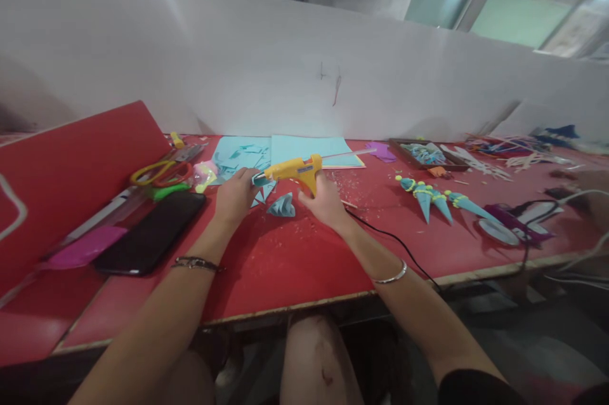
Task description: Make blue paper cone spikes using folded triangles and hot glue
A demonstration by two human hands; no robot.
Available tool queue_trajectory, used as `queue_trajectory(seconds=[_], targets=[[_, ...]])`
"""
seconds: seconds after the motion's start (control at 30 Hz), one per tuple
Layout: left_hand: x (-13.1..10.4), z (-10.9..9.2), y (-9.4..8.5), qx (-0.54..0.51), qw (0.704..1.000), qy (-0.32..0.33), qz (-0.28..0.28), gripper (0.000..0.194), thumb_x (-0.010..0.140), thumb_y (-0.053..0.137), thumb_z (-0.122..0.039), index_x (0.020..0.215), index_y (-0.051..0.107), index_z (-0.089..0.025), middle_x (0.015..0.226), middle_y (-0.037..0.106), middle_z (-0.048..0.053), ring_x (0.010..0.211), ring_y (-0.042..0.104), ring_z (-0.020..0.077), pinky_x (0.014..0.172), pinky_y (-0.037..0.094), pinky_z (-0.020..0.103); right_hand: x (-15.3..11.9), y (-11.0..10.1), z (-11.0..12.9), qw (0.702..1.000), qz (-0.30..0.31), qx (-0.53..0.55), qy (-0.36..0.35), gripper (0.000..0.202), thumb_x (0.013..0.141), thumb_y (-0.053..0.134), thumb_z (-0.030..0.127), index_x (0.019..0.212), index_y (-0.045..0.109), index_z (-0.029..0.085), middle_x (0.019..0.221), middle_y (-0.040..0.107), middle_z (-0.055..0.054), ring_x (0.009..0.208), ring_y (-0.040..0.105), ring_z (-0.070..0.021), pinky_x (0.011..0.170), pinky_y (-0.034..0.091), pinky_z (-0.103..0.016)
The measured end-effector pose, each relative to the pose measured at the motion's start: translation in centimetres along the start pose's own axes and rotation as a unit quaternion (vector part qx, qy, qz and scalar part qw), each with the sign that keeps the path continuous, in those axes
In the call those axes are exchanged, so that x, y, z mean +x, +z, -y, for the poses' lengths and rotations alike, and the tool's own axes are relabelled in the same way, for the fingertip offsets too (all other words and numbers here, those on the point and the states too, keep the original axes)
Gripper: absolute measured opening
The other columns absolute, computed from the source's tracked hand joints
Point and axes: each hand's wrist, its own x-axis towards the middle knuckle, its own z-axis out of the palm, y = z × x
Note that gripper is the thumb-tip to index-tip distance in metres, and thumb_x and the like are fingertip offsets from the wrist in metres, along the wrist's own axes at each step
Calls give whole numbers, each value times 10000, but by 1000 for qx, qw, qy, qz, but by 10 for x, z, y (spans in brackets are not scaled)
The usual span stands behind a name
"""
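Note:
My right hand (326, 202) grips a yellow hot glue gun (292, 169) by its handle, with a clear glue stick (349, 153) jutting from the back. The gun's metal nozzle points left, at a small piece of light blue paper (261, 180) pinched in my left hand (236, 194). The nozzle appears to touch that paper or sit just over it. Between my hands, on the red table, lies a folded light blue paper piece (282, 205). Small blue paper triangles (263, 194) lie beside my left fingers.
Blue sheets with scraps (309, 150) lie at the back. On the left are a black phone (155, 233), scissors (159, 175) and a pink case (88, 247). To the right stand blue paper cones with yellow trim (431, 199) and a scrap tray (428, 156). A black cord (394, 237) crosses the table edge.

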Motion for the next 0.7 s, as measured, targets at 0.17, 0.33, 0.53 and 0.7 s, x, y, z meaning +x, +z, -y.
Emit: queue_trajectory(seconds=[0.17, 0.33, 0.53, 0.7], targets=[[0, 4, 4, 0, 1000, 6, -23, 243, 850, 486, -255, 1062, 593, -205, 1061, 633, 56, 904, 606, 195, 695, 424, 251, 0, 0, 2, 1000, 8, -6, -3, 447, 753, 472, 318, 1159, 444, 132, 832, 615, -78, 763, 585, -204, 627, 394, -281], [-1, 4, 4, -6, 1000, 1, -28, 223, 851, 487, -267, 1036, 600, -213, 1052, 632, 54, 896, 604, 189, 691, 421, 248, 0, -2, 3, 1000, 18, -18, -5, 404, 765, 459, 284, 1138, 443, 132, 864, 626, -86, 803, 595, -219, 650, 413, -288], [0, 3, 1, -6, 999, -8, -32, 208, 830, 519, -235, 1014, 610, -203, 1041, 637, 50, 838, 612, 181, 670, 421, 252, 1, -1, 1, 999, 24, -24, -18, 406, 774, 427, 287, 1151, 431, 136, 859, 635, -85, 760, 596, -228, 616, 416, -291], [1, 6, 0, -13, 999, 10, -52, 198, 810, 544, -193, 995, 613, -203, 1004, 647, 44, 801, 615, 167, 654, 426, 244, 2, -1, -1, 999, 28, -27, -25, 423, 773, 398, 285, 1158, 427, 113, 849, 636, -102, 743, 595, -256, 609, 420, -318]])
